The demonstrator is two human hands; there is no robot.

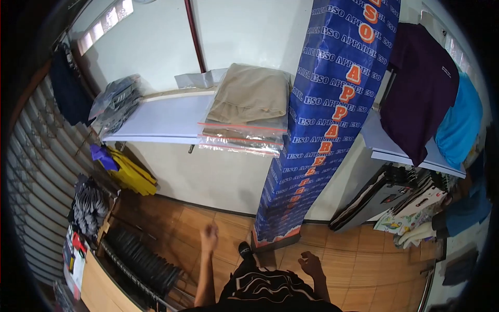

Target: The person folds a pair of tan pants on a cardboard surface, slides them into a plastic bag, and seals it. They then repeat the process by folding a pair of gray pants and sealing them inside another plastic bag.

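Note:
Low in the head view, my left hand (209,239) is raised over the tiled floor, slightly blurred, and holds nothing that I can make out. My right hand (310,263) hangs to the right of my body, fingers partly curled, with no object visible in it. Neither hand touches anything. Ahead of me, beige folded garments (251,94) in clear plastic bags with red edges lie stacked at the right end of a white shelf (166,115). Grey garments in plastic (119,105) lie at its left end.
A blue printed pillar (332,99) stands right of the shelf. Purple (423,86) and light-blue (461,125) garments hang over another shelf, above hanging clothes (371,195). A rack of dark hangers (140,260) and a wooden counter (106,286) are at lower left.

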